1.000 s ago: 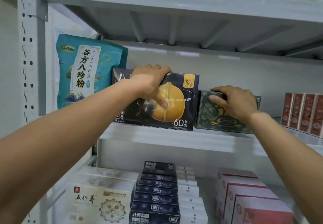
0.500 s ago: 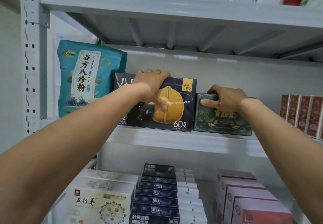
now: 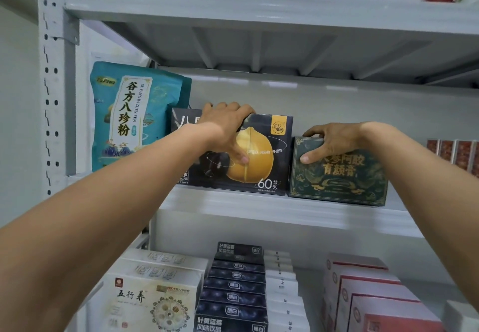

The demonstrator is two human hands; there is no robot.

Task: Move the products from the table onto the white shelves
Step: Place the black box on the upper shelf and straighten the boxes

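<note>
A black box with a yellow fruit picture (image 3: 261, 155) stands upright on the middle white shelf (image 3: 272, 208). My left hand (image 3: 225, 129) grips its top edge, fingers over the top and thumb on the front. Right beside it stands a dark green box with gold lettering (image 3: 339, 179). My right hand (image 3: 334, 141) holds that box at its upper left corner, fingers on top and thumb on the front face. Both boxes rest on the shelf, side by side and touching.
A teal pouch (image 3: 134, 114) stands left of the black box against the upright post. Red packets (image 3: 456, 153) sit at the shelf's right end. The shelf below holds white, dark blue and pink boxes. Bottles and cans line the top shelf.
The green box has slid left until it touches the black box. My right hand shifted on it, thumb now on the front face. My left hand stayed on the black box.
</note>
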